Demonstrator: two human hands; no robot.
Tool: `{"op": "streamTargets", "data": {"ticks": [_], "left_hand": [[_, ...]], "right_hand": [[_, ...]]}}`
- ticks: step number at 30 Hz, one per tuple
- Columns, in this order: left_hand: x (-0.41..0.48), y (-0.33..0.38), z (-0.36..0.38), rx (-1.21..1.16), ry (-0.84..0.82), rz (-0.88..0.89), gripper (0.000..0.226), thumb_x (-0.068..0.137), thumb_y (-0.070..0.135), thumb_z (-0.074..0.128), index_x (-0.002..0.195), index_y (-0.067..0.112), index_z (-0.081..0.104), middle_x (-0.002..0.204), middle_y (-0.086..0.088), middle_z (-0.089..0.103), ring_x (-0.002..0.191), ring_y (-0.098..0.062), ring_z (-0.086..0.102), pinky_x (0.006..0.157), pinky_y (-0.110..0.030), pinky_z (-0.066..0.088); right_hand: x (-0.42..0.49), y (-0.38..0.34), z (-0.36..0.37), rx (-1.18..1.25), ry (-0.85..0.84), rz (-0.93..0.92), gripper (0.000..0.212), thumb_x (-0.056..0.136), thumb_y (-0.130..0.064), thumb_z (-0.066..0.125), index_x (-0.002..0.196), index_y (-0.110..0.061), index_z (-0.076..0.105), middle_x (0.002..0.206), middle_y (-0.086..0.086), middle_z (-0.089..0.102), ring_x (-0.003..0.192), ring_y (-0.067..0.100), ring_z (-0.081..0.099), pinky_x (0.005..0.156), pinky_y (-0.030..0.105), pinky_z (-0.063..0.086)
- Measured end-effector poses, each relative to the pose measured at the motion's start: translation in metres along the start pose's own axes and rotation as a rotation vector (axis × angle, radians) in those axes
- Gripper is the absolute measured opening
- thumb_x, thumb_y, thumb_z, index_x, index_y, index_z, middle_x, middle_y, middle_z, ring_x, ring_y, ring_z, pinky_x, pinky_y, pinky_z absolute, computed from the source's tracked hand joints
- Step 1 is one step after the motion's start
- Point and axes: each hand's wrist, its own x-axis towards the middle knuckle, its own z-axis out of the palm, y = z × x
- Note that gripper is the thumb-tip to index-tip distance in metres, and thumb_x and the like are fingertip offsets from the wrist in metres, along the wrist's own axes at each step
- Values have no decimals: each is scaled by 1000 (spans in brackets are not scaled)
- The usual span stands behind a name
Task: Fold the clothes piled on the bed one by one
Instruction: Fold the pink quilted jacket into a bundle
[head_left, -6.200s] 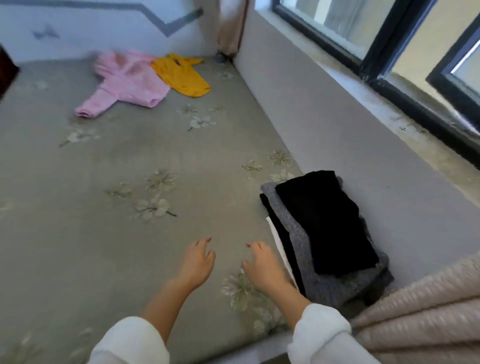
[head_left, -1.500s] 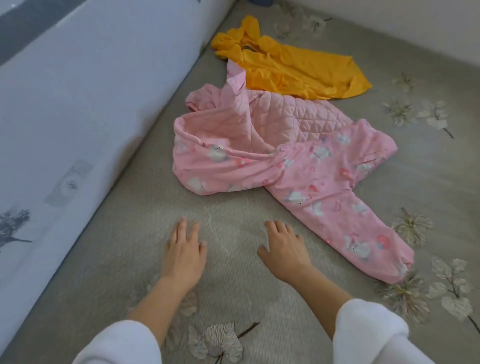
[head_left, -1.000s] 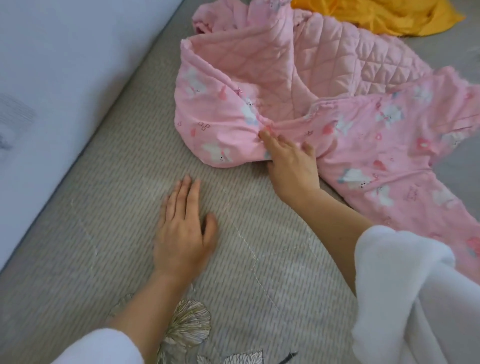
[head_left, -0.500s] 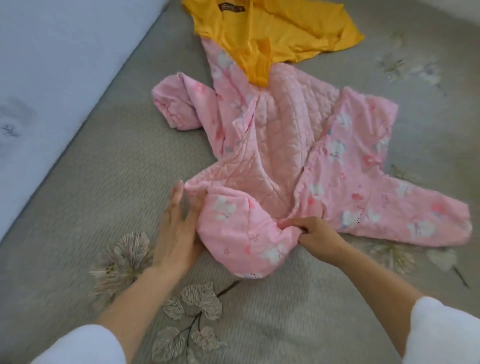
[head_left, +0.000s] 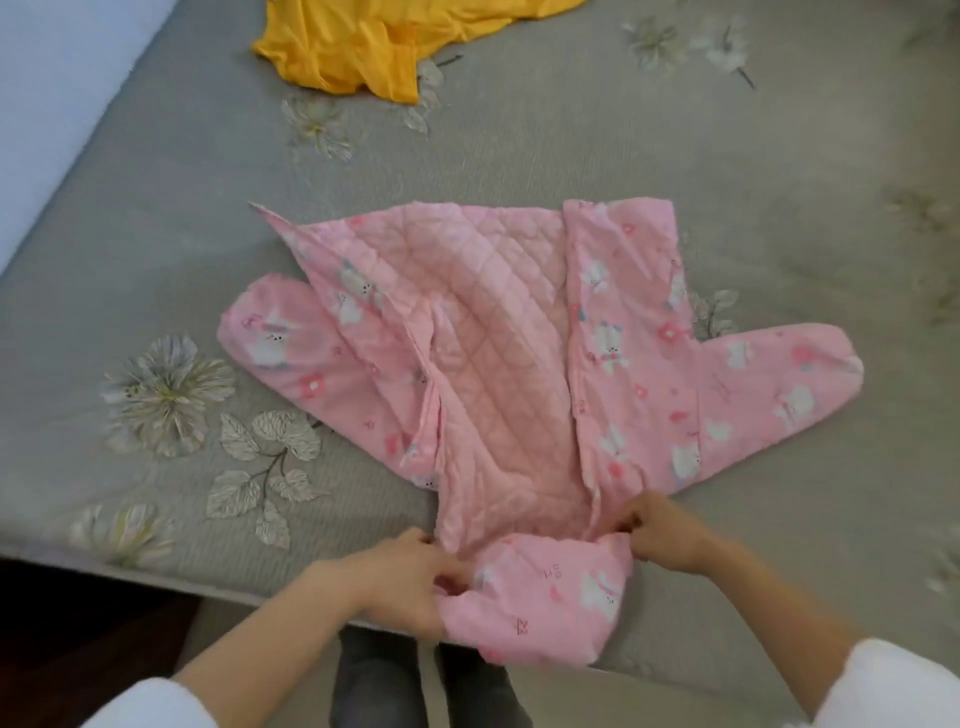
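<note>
Left hand (head_left: 405, 582) and right hand (head_left: 662, 538) each pinched the jacket (head_left: 498, 364) at 6 o'clock, overhanging the bed (head_left: 779, 234) edge; uneven pull would likely skew it.

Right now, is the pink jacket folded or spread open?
Spread open: the pink jacket lies on the bed, front flaps apart, quilted lining showing, sleeves out to both sides.

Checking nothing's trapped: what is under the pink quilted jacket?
The grey flowered bed cover shows around the pink quilted jacket; whatever lies beneath the fabric itself is hidden.
</note>
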Motion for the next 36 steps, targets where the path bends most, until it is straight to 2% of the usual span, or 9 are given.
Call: {"op": "streamTargets", "data": {"ticks": [2, 6, 9, 15, 20, 24, 28, 31, 36], "left_hand": [[-2, 2, 0, -264, 113, -89, 26, 60, 32, 57, 85, 33, 65, 89, 9, 61, 84, -9, 55, 81, -32, 49], [-5, 7, -12, -765, 960, -274, 32, 74, 40, 60, 76, 9, 56, 74, -6, 58, 72, -28, 55, 69, -42, 43], [8, 21, -31, -994, 1170, -283, 41, 85, 46, 62, 113, 20, 47, 94, 4, 57, 88, -20, 58, 66, -25, 41], [52, 23, -78, -659, 981, -489, 91, 80, 19, 67, 151, 13, 8, 133, -11, 54, 114, -33, 54, 83, -31, 38], [63, 52, -103, -413, 1026, -422, 63, 79, 20, 52, 139, 26, 35, 89, 0, 59, 79, -26, 56, 69, -31, 43], [97, 84, -104, -38, 927, -291, 84, 72, 29, 42, 148, 40, 7, 89, -6, 63, 78, -32, 61, 62, -30, 38], [141, 77, -93, 70, 495, -348, 91, 83, 28, 50, 152, 21, -8, 129, -12, 57, 112, -34, 56, 77, -33, 40], [149, 64, -91, -105, 379, -243, 88, 90, 37, 49, 153, 19, -9, 146, -9, 44, 122, -29, 51, 87, -28, 41], [137, 50, -99, -341, 553, -133, 52, 93, 37, 52, 143, 25, 42, 95, 4, 68, 79, -5, 58, 65, -9, 39]], "right_hand": [[1, 6, 3, 62, 144, -22, 45, 72, 14, 48, 68, -23, 72, 66, -10, 69, 70, 6, 64, 69, 15, 49], [15, -1, 12, 87, 569, -47, 15, 84, -9, 63, 90, -22, 63, 93, -4, 64, 88, 15, 60, 67, 11, 39], [28, -9, 23, 2, 480, 4, 60, 78, -40, 72, 128, -19, 48, 119, -2, 46, 112, 18, 47, 82, 30, 39], [48, -18, 32, -3, 572, 49, 62, 92, -20, 55, 147, -14, 26, 123, 13, 47, 110, 34, 50, 89, 41, 43], [44, -18, 15, 403, 723, 64, 48, 97, -16, 47, 144, -18, 37, 85, 2, 59, 81, 16, 61, 76, 32, 49], [36, -15, 8, 639, 832, -116, 29, 95, -14, 56, 114, -33, 66, 94, -14, 71, 87, -5, 63, 72, 6, 46], [37, -12, 5, 674, 592, -186, 33, 95, -21, 58, 99, -53, 68, 107, 5, 70, 103, 18, 63, 92, 33, 49], [49, -9, -4, 602, 420, -129, 38, 94, -11, 56, 115, -42, 63, 89, 7, 70, 78, 20, 63, 76, 25, 50], [66, -17, -29, 538, 53, -181, 40, 88, -16, 60, 115, -45, 66, 70, 3, 53, 66, 10, 51, 61, 24, 49]]}}
